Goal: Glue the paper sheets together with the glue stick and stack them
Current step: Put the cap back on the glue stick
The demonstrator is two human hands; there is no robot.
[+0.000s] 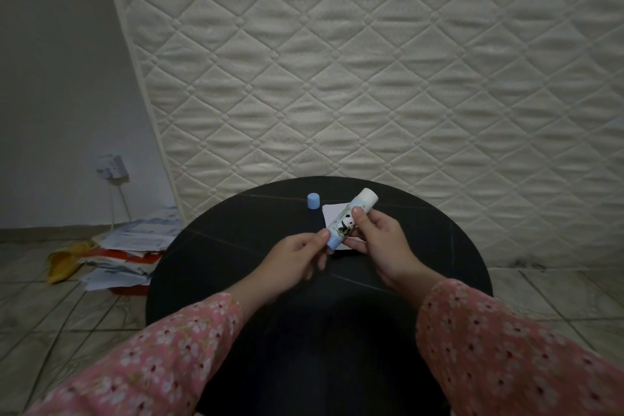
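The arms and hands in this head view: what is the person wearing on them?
Both arms are covered by long sleeves of pink fabric printed with small white flowers and tiny dark red dots. The left sleeve and the right sleeve end at the wrists. The left hand and right hand are bare: no gloves, and no rings, watch or bracelets show.

Your left hand (300, 255) pinches with thumb and fingers; your right hand (380, 240) curls in a grip, both forearms extended forward.
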